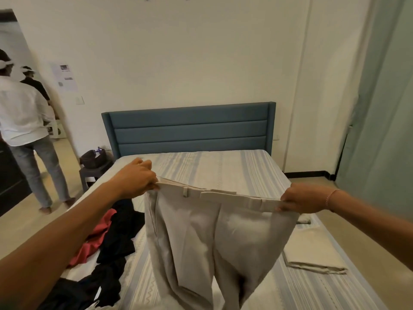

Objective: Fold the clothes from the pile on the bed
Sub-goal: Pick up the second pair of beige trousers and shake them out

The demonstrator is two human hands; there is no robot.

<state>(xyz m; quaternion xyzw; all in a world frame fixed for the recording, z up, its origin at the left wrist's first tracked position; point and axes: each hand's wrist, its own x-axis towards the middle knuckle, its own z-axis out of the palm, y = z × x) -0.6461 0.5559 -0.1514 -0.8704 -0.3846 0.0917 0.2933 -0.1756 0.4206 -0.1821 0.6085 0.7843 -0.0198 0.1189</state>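
I hold a pair of beige trousers point(210, 240) up over the striped bed point(234, 168) by the waistband, legs hanging down. My left hand point(136, 177) pinches the waistband's left end. My right hand point(301, 199) pinches its right end. The band is stretched between them. The trouser legs reach the mattress at the bottom of the view. A pile of black and red clothes point(111, 240) lies on the bed's left side, under my left forearm. A folded beige garment point(312, 253) lies flat on the bed's right side.
A blue padded headboard point(190, 130) stands against the white wall. A dark stool with a black bag point(95, 159) sits left of the bed. Two people point(26, 121) stand by the doorway at far left. A pale green curtain point(384, 108) hangs at right.
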